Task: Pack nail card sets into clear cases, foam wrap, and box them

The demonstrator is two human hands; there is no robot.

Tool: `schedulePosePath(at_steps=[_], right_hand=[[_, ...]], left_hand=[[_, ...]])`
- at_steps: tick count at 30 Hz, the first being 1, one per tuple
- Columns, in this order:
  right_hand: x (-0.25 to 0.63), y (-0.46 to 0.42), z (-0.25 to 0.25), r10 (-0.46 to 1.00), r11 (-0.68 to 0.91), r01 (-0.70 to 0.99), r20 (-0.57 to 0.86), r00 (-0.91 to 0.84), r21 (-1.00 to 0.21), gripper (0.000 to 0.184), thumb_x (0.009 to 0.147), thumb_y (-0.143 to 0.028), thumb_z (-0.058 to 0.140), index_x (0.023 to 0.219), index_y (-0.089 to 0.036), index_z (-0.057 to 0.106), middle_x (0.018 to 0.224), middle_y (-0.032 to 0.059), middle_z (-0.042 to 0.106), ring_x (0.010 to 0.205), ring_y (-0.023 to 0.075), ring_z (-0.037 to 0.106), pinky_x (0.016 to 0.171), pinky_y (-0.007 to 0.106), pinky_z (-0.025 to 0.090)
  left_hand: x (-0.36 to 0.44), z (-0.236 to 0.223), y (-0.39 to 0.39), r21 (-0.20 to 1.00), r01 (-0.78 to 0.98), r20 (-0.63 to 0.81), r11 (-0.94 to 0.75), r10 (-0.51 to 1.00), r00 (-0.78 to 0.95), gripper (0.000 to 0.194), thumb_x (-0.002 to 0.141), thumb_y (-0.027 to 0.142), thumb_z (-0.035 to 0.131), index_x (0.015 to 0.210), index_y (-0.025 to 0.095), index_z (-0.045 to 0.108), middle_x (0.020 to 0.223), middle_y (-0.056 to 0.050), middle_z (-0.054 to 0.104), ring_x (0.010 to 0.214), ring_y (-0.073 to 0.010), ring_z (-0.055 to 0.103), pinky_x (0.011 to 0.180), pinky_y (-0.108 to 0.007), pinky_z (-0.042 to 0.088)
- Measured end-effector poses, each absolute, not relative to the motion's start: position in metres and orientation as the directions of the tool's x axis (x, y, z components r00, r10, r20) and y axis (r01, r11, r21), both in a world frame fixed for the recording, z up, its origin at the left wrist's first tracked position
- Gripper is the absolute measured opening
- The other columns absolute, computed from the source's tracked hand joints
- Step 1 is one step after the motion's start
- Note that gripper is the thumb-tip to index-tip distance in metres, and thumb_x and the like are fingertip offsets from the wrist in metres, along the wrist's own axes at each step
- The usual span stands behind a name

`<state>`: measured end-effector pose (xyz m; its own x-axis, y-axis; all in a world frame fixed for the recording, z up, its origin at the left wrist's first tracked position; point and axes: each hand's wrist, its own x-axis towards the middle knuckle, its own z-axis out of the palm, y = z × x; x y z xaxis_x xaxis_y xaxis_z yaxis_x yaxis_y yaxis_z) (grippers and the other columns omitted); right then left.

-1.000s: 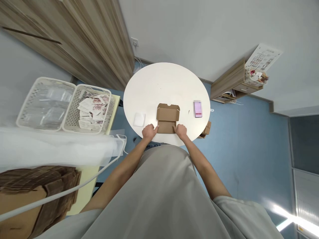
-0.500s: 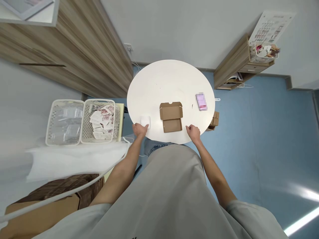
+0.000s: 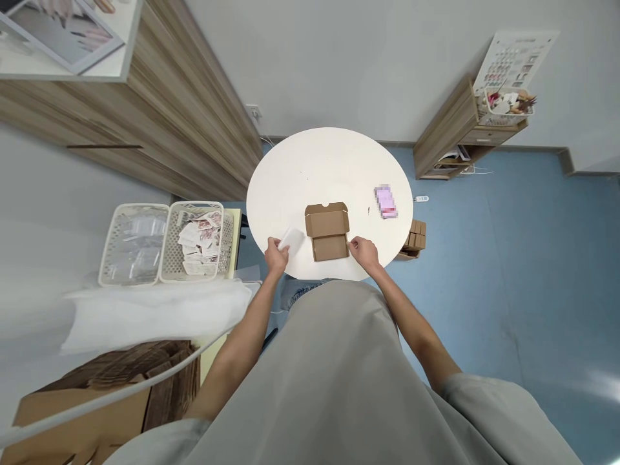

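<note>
In the head view, an open brown cardboard box (image 3: pixel 330 248) lies in front of me on the white oval table (image 3: pixel 334 155), its lid folded back away from me. To the left of the box, my left hand (image 3: pixel 276 256) is closed on a flat white square piece (image 3: pixel 292 242), tilted up off the tabletop; its material is not clear. My right hand (image 3: pixel 364 251) is at the box's right edge, thumb and fingers pinched together. Whether the fingertips grip the box wall or only rest beside it is hard to make out.
A blurred purple packet (image 3: pixel 386 201) lies on the table's right side. Left of the table stand white baskets with clear plastic pieces (image 3: pixel 140 242) and printed cards (image 3: pixel 201 239). A white roll (image 3: pixel 159 310) lies below them. Small cartons (image 3: pixel 415 239) sit on the floor at right.
My left hand has picked the white square piece up from the table and tilted it toward the box. My right hand has moved left to the box's right edge.
</note>
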<state>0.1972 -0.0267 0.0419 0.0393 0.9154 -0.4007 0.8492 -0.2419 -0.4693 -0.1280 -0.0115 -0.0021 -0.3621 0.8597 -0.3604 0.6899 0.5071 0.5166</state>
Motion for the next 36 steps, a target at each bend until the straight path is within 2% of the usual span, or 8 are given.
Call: schedulePosePath(at_steps=[4, 7, 11, 15, 19, 23, 28, 36], right_hand=[[0.182, -0.011, 0.041, 0.970, -0.034, 0.689, -0.190, -0.151, -0.724, 0.047, 0.103, -0.050, 0.071, 0.143, -0.024, 0.071, 0.144, 0.0127, 0.073, 0.135, 0.0310, 0.064, 0.111, 0.043, 0.054], [0.172, -0.002, 0.038, 0.947, 0.063, 0.571, -0.132, -0.294, -0.818, 0.068, 0.094, -0.052, 0.081, 0.155, -0.029, 0.063, 0.157, 0.0104, 0.064, 0.147, 0.0335, 0.056, 0.120, 0.049, 0.048], [0.172, 0.001, 0.028, 0.902, 0.003, 0.534, -0.228, -0.367, -0.846, 0.053, 0.094, -0.048, 0.077, 0.141, -0.024, 0.071, 0.135, 0.0087, 0.077, 0.118, 0.0295, 0.070, 0.105, 0.041, 0.055], [0.182, 0.000, 0.017, 0.892, -0.105, 0.662, -0.364, -0.267, -0.742, 0.030, 0.096, -0.049, 0.072, 0.099, -0.019, 0.073, 0.092, 0.0037, 0.075, 0.082, 0.0215, 0.064, 0.076, 0.030, 0.048], [0.181, 0.004, 0.007, 0.869, -0.179, 0.799, -0.474, -0.146, -0.574, 0.029, 0.098, -0.039, 0.069, 0.075, -0.022, 0.059, 0.077, 0.0010, 0.066, 0.072, 0.0184, 0.056, 0.066, 0.028, 0.038], [0.171, 0.011, -0.002, 0.847, -0.202, 0.862, -0.524, -0.083, -0.464, 0.023, 0.098, -0.028, 0.068, 0.076, -0.022, 0.063, 0.083, 0.0037, 0.071, 0.076, 0.0193, 0.061, 0.068, 0.027, 0.039], [0.159, 0.017, -0.007, 0.820, -0.142, 0.925, -0.565, -0.089, -0.352, 0.020, 0.102, -0.020, 0.064, 0.085, -0.018, 0.074, 0.093, 0.0100, 0.078, 0.086, 0.0218, 0.069, 0.074, 0.028, 0.042], [0.146, 0.014, -0.010, 0.786, -0.084, 0.961, -0.610, -0.099, -0.265, 0.023, 0.108, -0.017, 0.057, 0.115, -0.012, 0.079, 0.119, 0.0200, 0.080, 0.109, 0.0259, 0.075, 0.087, 0.028, 0.050]], left_hand=[[-0.105, 0.008, -0.024, 0.777, 0.557, -0.258, 0.295, 0.955, -0.145, 0.025, 0.089, 0.034, 0.068, 0.111, 0.026, 0.059, 0.116, -0.004, 0.076, 0.098, -0.0238, 0.070, 0.093, -0.037, 0.055], [-0.085, 0.016, -0.026, 0.869, 0.458, -0.218, 0.188, 0.976, 0.014, 0.025, 0.087, 0.036, 0.068, 0.109, 0.026, 0.061, 0.118, -0.005, 0.076, 0.100, -0.0234, 0.069, 0.092, -0.036, 0.055], [-0.064, 0.023, -0.021, 0.889, 0.432, -0.223, 0.152, 0.968, 0.119, 0.026, 0.088, 0.035, 0.069, 0.113, 0.026, 0.065, 0.118, -0.004, 0.076, 0.097, -0.0226, 0.068, 0.092, -0.036, 0.054], [-0.042, 0.016, -0.016, 0.889, 0.388, -0.289, 0.244, 0.955, 0.062, 0.032, 0.086, 0.027, 0.074, 0.118, 0.025, 0.067, 0.117, -0.004, 0.077, 0.097, -0.0221, 0.071, 0.093, -0.036, 0.056], [-0.017, 0.002, -0.013, 0.823, 0.360, -0.404, 0.440, 0.898, -0.176, 0.045, 0.084, 0.021, 0.081, 0.124, 0.022, 0.061, 0.118, -0.007, 0.075, 0.095, -0.0209, 0.072, 0.093, -0.036, 0.058], [-0.003, -0.012, -0.011, 0.721, 0.507, -0.383, 0.471, 0.882, -0.274, 0.034, 0.089, 0.021, 0.081, 0.114, 0.022, 0.058, 0.123, -0.009, 0.068, 0.092, -0.0206, 0.070, 0.097, -0.039, 0.056], [0.000, -0.021, -0.007, 0.601, 0.690, -0.370, 0.404, 0.905, -0.208, 0.021, 0.097, 0.017, 0.071, 0.106, 0.024, 0.054, 0.122, -0.010, 0.062, 0.102, -0.0256, 0.068, 0.099, -0.043, 0.052], [0.005, -0.024, -0.004, 0.444, 0.831, -0.450, 0.334, 0.886, -0.115, 0.016, 0.102, 0.014, 0.058, 0.113, 0.024, 0.055, 0.130, -0.012, 0.065, 0.103, -0.0281, 0.070, 0.092, -0.040, 0.051]])
